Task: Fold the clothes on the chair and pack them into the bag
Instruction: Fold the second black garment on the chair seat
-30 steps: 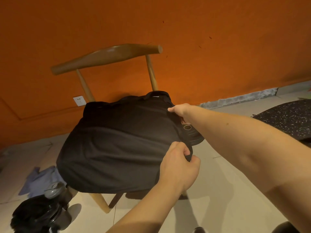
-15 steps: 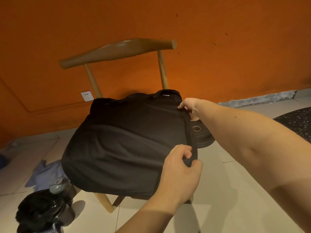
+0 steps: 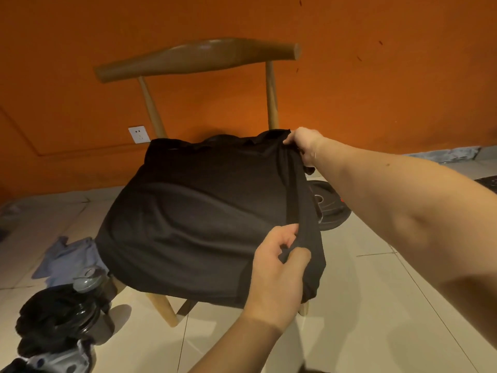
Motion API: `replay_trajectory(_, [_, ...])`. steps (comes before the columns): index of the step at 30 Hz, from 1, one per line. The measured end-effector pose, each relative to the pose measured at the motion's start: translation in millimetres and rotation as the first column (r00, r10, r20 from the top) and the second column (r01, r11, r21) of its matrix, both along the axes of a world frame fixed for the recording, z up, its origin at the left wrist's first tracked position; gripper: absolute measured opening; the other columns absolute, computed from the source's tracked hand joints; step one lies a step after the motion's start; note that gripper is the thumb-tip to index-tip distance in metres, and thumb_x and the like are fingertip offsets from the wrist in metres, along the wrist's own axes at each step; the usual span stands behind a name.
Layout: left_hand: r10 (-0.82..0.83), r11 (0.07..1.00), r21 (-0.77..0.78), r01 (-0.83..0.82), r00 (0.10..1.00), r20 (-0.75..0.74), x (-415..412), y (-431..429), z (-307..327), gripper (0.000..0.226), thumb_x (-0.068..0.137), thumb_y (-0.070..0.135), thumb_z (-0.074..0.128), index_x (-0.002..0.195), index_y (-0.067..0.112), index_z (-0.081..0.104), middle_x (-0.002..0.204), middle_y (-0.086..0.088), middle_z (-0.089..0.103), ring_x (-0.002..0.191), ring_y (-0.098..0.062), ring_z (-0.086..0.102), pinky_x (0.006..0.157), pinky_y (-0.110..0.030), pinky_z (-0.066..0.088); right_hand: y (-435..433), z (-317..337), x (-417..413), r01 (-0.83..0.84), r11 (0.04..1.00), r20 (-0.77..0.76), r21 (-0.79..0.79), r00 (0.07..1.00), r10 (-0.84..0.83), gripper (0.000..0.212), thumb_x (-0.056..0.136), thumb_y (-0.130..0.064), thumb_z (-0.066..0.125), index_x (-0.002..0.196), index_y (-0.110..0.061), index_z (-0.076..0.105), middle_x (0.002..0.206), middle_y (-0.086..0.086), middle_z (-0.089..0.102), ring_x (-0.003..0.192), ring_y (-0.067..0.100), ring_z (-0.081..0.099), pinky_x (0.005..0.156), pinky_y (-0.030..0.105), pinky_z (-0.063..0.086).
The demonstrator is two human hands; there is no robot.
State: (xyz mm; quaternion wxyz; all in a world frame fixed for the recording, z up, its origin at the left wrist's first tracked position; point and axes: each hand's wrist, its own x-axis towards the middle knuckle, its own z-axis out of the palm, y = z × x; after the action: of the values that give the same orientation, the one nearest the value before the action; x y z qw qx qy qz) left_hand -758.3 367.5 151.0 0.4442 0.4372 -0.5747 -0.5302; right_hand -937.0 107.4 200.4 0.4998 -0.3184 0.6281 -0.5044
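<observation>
Both arms extended; left hand (image 3: 279, 267), right hand (image 3: 304, 144) pinching shirt (image 3: 188, 211).

The black garment (image 3: 193, 216) covers the chair (image 3: 199, 57) seat entirely; the right hand (image 3: 305, 144) hides most of its fingers in the far corner; a weight plate (image 3: 333, 211) shows only partly behind the cloth; the dark heap (image 3: 53, 316) at lower left runs off the frame's edge.
</observation>
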Motion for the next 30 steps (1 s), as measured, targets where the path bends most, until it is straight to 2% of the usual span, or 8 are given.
replay_trajectory(5, [0.277,0.932,0.329,-0.153,0.886,-0.371,25,-12,-24,0.030,0.094,0.000,0.052,0.068,0.013,0.063,0.079,-0.008,0.063,0.075,-0.021,0.061,0.072,-0.033,0.045,-12,9,41,-0.167,0.971,-0.390,-0.172,0.916,0.089,0.060,0.094,0.002,0.057,0.152,-0.013,0.046,0.112,0.009,0.064,0.079,0.017,0.058,0.067,0.028,0.047])
replay_trajectory(7, [0.395,0.868,0.455,-0.201,0.834,-0.386,36,-18,-40,0.026,0.094,0.003,0.054,0.070,0.010,0.059,0.079,-0.010,0.062,0.077,-0.025,0.061,0.076,-0.036,0.045,-20,7,56,-0.248,0.957,-0.516,-0.152,0.846,0.138,0.065,0.097,0.001,0.055,0.157,-0.014,0.036,0.102,0.003,0.061,0.071,0.014,0.056,0.061,0.026,0.044])
replay_trajectory(9, [0.481,0.813,0.520,-0.263,0.806,-0.345,45,-23,-57,0.022,0.094,0.004,0.055,0.072,0.009,0.057,0.080,-0.010,0.060,0.083,-0.029,0.059,0.079,-0.039,0.045,-28,4,69,-0.316,0.942,-0.591,-0.110,0.783,0.194,0.066,0.098,0.001,0.053,0.159,-0.013,0.032,0.124,0.009,0.062,0.079,0.016,0.061,0.059,0.021,0.044])
replay_trajectory(14, [0.590,0.723,0.609,-0.325,0.750,-0.299,55,-27,-83,0.016,0.095,0.000,0.054,0.080,0.006,0.059,0.084,-0.013,0.065,0.090,-0.034,0.060,0.084,-0.044,0.048,-41,-8,91,-0.366,0.931,-0.695,0.012,0.666,0.271,0.069,0.093,-0.011,0.059,0.157,-0.013,0.035,0.154,0.010,0.047,0.137,0.030,0.050,0.103,0.029,0.046])
replay_trajectory(19, [0.612,0.726,0.569,-0.387,0.740,-0.278,61,-24,-85,0.011,0.102,0.006,0.052,0.095,0.007,0.061,0.095,-0.011,0.067,0.095,-0.034,0.066,0.077,-0.045,0.061,-50,-13,97,-0.370,0.929,-0.723,0.028,0.634,0.274,0.075,0.088,-0.018,0.064,0.158,-0.018,0.036,0.163,0.009,0.034,0.154,0.034,0.020,0.118,0.039,0.034])
replay_trajectory(22, [0.560,0.787,0.461,-0.410,0.788,-0.255,62,-19,-87,0.012,0.104,0.010,0.048,0.102,0.007,0.059,0.097,-0.009,0.069,0.099,-0.033,0.068,0.076,-0.045,0.063,-51,-12,101,-0.362,0.931,-0.750,-0.045,0.628,0.208,0.074,0.092,-0.018,0.062,0.160,-0.018,0.032,0.164,0.008,0.030,0.151,0.032,0.028,0.111,0.033,0.036])
replay_trajectory(25, [0.572,0.786,0.420,-0.454,0.792,-0.214,61,-20,-88,0.012,0.105,0.010,0.046,0.102,0.009,0.058,0.102,-0.010,0.066,0.097,-0.030,0.066,0.074,-0.042,0.062,-52,-15,104,-0.359,0.930,-0.793,-0.076,0.588,0.163,0.075,0.097,-0.031,0.062,0.161,-0.016,0.027,0.167,0.006,0.026,0.153,0.032,0.023,0.120,0.038,0.027])
replay_trajectory(30, [0.584,0.769,0.397,-0.501,0.804,-0.115,64,-24,-100,0.013,0.105,0.009,0.046,0.099,0.011,0.057,0.098,-0.007,0.063,0.093,-0.025,0.065,0.077,-0.039,0.061,-54,-22,111,-0.400,0.904,-0.772,0.153,0.523,0.362,0.075,0.103,-0.064,0.033,0.156,-0.012,0.038,0.159,0.009,0.040,0.147,0.034,0.036,0.119,0.041,0.030])
